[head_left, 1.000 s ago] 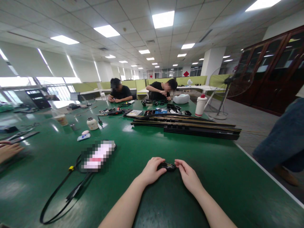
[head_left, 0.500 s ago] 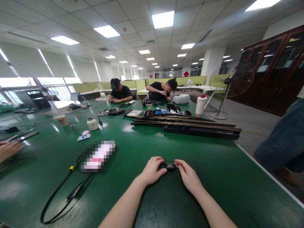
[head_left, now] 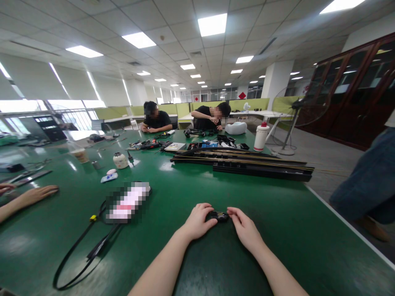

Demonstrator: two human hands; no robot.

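A small black part [head_left: 219, 216] lies on the green table [head_left: 173, 193] right in front of me. My left hand [head_left: 197, 222] is curled around its left end, thumb and fingers pinching it. My right hand [head_left: 243, 228] pinches its right end with the fingertips. Both forearms rest low over the table. The part's details are too small to make out.
A looped black cable [head_left: 83, 250] with a yellow tip lies at the left. Long black rails [head_left: 247, 164] cross the table ahead, with a white bottle [head_left: 261, 137] and tools behind. Another person's hand [head_left: 33, 194] lies flat at the left edge. Someone's leg [head_left: 367, 181] stands right.
The other person's hand at the left edge has slid further right onto the table. My hands and the black part have barely moved.
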